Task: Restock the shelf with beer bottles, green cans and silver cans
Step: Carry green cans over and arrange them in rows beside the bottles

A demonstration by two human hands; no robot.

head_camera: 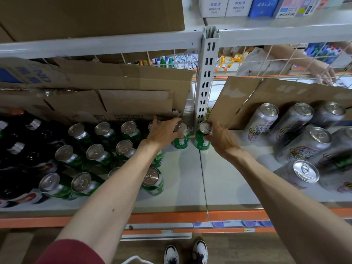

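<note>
A left hand (163,133) grips one green can (181,142) and a right hand (222,139) grips another (201,142), both upright on the shelf (190,180) beside its post (206,77), between stocked green cans (99,154) and silver cans (302,145); beer bottles (19,149) stand far left.

Gleaming metal, dull cardboard
Left of the left hand (163,133), green cans (125,147) have glossy sides, brushed metal lids; right of the right hand (222,139), silver cans (304,147) gleam; cardboard (122,82) beyond is matt, creased.
</note>
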